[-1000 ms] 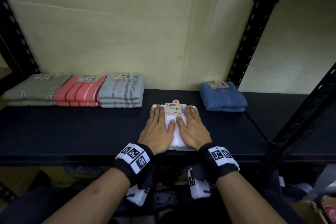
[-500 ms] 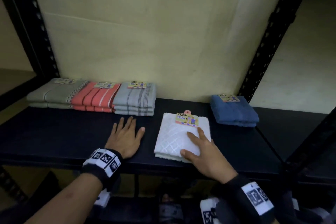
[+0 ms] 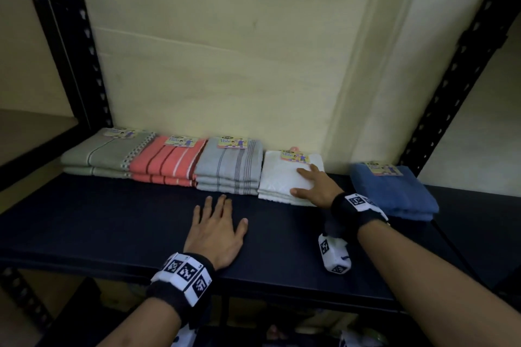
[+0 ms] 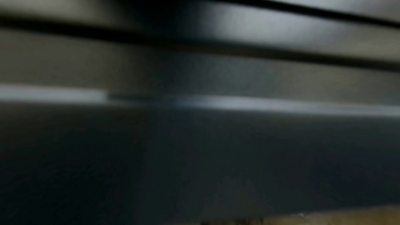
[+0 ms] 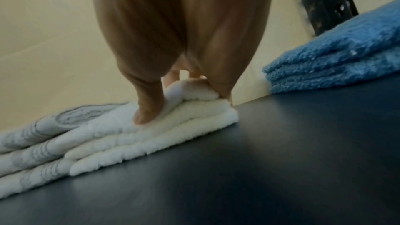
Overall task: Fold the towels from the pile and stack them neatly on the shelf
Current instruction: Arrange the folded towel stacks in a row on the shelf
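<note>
A folded white towel (image 3: 277, 177) with a paper label lies at the back of the black shelf (image 3: 112, 222), against the grey striped towel (image 3: 228, 166). My right hand (image 3: 313, 186) lies flat on the white towel's right part, fingers straight, thumb at its front edge. In the right wrist view the right hand (image 5: 179, 78) presses into the white towel (image 5: 129, 136). My left hand (image 3: 217, 228) rests flat on the bare shelf in front of the grey towel, fingers spread, holding nothing. The left wrist view is dark and blurred.
A row of folded towels runs along the back wall: olive grey (image 3: 104, 152), coral striped (image 3: 166, 160), then grey striped. A folded blue towel (image 3: 392, 191) lies apart to the right, also seen as the blue towel (image 5: 342, 57). Black perforated uprights (image 3: 64, 36) frame the shelf.
The right hand has slid the white towel back and left until it stands beside the grey striped towel. The left hand left the towel earlier and now rests flat on the shelf.
</note>
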